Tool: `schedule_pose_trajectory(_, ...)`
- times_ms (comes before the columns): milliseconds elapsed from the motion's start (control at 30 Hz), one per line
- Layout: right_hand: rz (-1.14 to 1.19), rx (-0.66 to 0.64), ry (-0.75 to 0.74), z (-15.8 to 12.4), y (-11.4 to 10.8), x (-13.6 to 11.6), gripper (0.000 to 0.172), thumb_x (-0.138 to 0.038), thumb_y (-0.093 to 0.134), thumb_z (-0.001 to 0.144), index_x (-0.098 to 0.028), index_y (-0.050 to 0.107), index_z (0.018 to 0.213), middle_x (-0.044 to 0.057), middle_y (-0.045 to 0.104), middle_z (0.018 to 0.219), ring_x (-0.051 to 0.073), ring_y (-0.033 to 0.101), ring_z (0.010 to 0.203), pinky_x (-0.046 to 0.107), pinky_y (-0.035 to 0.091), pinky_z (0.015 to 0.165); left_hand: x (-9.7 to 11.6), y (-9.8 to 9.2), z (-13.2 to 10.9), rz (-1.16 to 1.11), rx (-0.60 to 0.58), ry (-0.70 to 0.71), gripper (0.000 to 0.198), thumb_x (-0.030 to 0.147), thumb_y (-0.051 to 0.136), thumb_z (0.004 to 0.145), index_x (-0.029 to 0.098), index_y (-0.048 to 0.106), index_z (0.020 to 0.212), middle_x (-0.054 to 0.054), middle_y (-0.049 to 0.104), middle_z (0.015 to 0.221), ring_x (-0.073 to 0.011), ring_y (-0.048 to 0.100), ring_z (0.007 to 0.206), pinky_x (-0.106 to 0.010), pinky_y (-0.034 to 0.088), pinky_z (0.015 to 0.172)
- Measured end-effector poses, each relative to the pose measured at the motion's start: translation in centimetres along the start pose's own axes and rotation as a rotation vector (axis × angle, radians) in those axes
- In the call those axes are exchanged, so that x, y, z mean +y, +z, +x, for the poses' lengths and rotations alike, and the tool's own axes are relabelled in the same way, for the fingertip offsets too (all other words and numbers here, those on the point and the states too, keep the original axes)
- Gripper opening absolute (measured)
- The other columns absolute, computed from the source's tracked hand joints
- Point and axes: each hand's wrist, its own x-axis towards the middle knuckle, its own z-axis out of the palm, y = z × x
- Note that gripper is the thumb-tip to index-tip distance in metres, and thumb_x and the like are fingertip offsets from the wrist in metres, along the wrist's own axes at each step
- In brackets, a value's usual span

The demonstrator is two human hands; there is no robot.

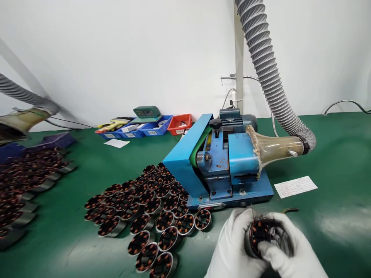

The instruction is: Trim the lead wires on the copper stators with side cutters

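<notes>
Both hands wear white gloves and hold one motor stator (259,231), a metal ring with copper windings inside, low in the view at the right. My left hand (234,243) is wrapped round its left side. My right hand (298,249) grips the other side, its thumb reaching over the opening. Something pale and greyish shows inside the ring beside the thumb; I cannot make out what it is. Just beyond the hands stands a blue belt grinding machine (216,166). Several similar stators (145,208) stand grouped on the green table (87,247) to the left.
A grey hose (266,65) runs down to the machine's funnel (278,150). A printed paper slip (295,187) lies right of it. Blue bins (155,129) and a red bin (180,124) line the wall. More stators (29,181) and a second funnel (24,121) are far left.
</notes>
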Motion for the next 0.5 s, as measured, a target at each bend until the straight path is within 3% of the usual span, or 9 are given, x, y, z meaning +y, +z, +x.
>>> schedule_pose_trajectory(100,0.253,-0.065,0.069,0.7,-0.7,-0.9,0.024,-0.035,0.083,0.058,-0.018,0.067,0.063,-0.002,0.061,0.049,0.012,0.056,0.042,0.022,0.048,0.042,-0.5,0.5,0.4,-0.361,-0.098,-0.288,0.06,0.021,0.084,0.046,0.027,0.055,0.097,0.002,0.062,0.082,-0.0185,0.06,0.071,-0.032,0.049,0.068)
schedule_pose_trajectory(167,0.441,-0.091,0.044,0.9,-1.2,-1.4,0.025,-0.039,0.083,0.06,-0.019,0.068,0.066,-0.005,0.056,0.044,0.009,0.05,0.035,0.02,0.044,0.038,-0.7,0.4,0.3,-0.57,-0.172,-0.4,0.05,0.04,0.078,0.058,0.026,0.054,0.099,0.001,0.063,0.077,-0.017,0.059,0.062,-0.03,0.048,0.059)
schedule_pose_trajectory(233,0.502,-0.084,-0.036,1.0,-1.4,-1.7,0.027,-0.038,0.085,0.057,-0.023,0.071,0.074,-0.003,0.062,0.051,0.01,0.055,0.041,0.021,0.048,0.044,-0.5,-0.1,0.0,-0.689,-0.206,-0.405,0.047,0.057,0.064,0.069,0.024,0.057,0.103,-0.004,0.065,0.086,-0.0182,0.061,0.065,-0.03,0.047,0.057)
schedule_pose_trajectory(300,0.365,-0.116,-0.094,0.9,-1.3,-1.6,0.047,-0.034,0.089,0.048,-0.026,0.072,0.09,0.003,0.072,0.079,0.017,0.067,0.066,0.026,0.055,0.061,0.2,-0.9,-0.4,-0.888,-0.269,-0.382,0.056,0.064,0.06,0.069,0.024,0.058,0.109,-0.009,0.064,0.105,-0.0237,0.064,0.082,-0.033,0.048,0.065)
schedule_pose_trajectory(400,-0.058,-0.268,-0.191,0.8,-0.9,-1.5,0.071,-0.025,0.09,0.043,-0.028,0.067,0.11,0.008,0.064,0.116,0.029,0.061,0.104,0.037,0.051,0.086,1.3,-1.7,-0.9,-1.167,-0.421,-0.344,0.06,0.062,0.061,0.069,0.023,0.06,0.115,-0.012,0.06,0.121,-0.0324,0.055,0.112,-0.041,0.044,0.087)
schedule_pose_trajectory(500,-0.275,-0.345,-0.399,1.0,-0.3,-2.3,0.058,-0.012,0.085,0.049,-0.03,0.069,0.102,0.005,0.065,0.106,0.025,0.061,0.1,0.035,0.049,0.086,1.8,-1.7,-1.0,-1.195,-0.438,-0.363,0.051,0.049,0.06,0.077,0.024,0.057,0.121,-0.011,0.062,0.12,-0.0302,0.05,0.119,-0.042,0.039,0.097)
